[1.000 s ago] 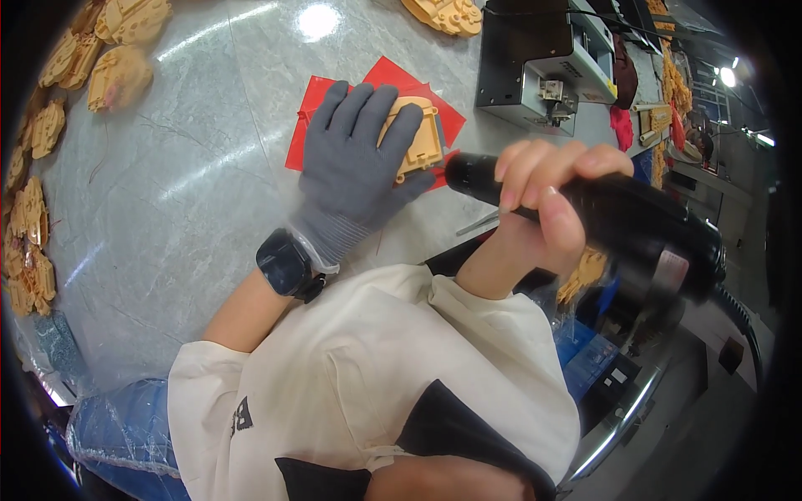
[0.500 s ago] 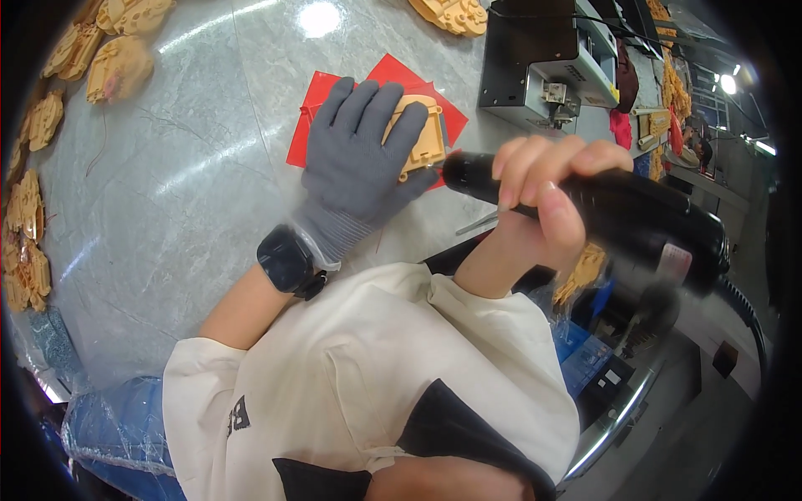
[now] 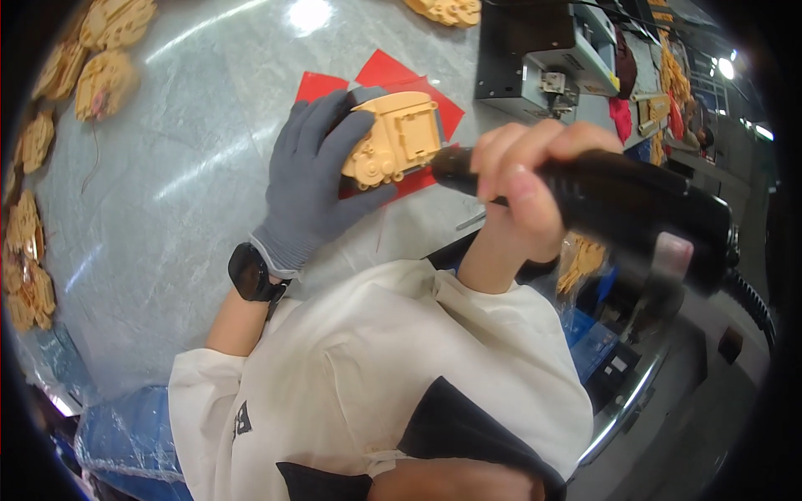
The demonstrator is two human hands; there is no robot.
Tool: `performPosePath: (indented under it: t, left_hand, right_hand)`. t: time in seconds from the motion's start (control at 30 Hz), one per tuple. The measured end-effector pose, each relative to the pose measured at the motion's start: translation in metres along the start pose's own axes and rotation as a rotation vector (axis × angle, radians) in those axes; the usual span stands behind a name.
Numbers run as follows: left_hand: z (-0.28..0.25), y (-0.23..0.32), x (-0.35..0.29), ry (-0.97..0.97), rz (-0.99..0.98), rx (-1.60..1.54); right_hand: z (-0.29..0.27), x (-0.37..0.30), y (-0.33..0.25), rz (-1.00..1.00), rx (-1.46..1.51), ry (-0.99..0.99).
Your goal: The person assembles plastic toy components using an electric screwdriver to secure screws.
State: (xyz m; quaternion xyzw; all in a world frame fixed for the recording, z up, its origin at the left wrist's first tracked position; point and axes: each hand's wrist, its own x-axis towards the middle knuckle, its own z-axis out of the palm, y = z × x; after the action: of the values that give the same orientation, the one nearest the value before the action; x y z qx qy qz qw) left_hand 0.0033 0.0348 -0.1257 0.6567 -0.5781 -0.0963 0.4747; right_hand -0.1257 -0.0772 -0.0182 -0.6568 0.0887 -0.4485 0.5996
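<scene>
My left hand [image 3: 313, 179], in a grey glove, grips a tan plastic toy-vehicle part [image 3: 393, 138] and holds it tilted above a red mat [image 3: 393, 75] on the grey table. My bare right hand [image 3: 522, 184] is wrapped around a thick black power screwdriver [image 3: 635, 209]. The tool's tip points left and touches the right side of the tan part. A black watch [image 3: 251, 273] sits on my left wrist.
Several tan plastic parts [image 3: 33, 209] line the table's left edge, with more at the top left [image 3: 113, 42] and top middle [image 3: 447, 10]. A black and grey machine [image 3: 543, 58] stands at the top right. A cable trails from the tool at the right.
My left hand, which lay flat over the part on the red mat, has lifted and tilted it. The screwdriver's tip has come up against the part.
</scene>
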Motion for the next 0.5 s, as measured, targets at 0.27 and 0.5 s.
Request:
performPosePath:
  t: [0.27, 0.5]
  left_hand:
    - [0.002, 0.004, 0.003, 0.019, 0.038, -0.028]
    - [-0.005, 0.007, 0.009, -0.05, 0.003, -0.116]
  right_hand:
    - [-0.102, 0.006, -0.05, -0.266, -0.089, 0.421]
    - [-0.126, 0.056, -0.014, -0.31, -0.388, 0.633]
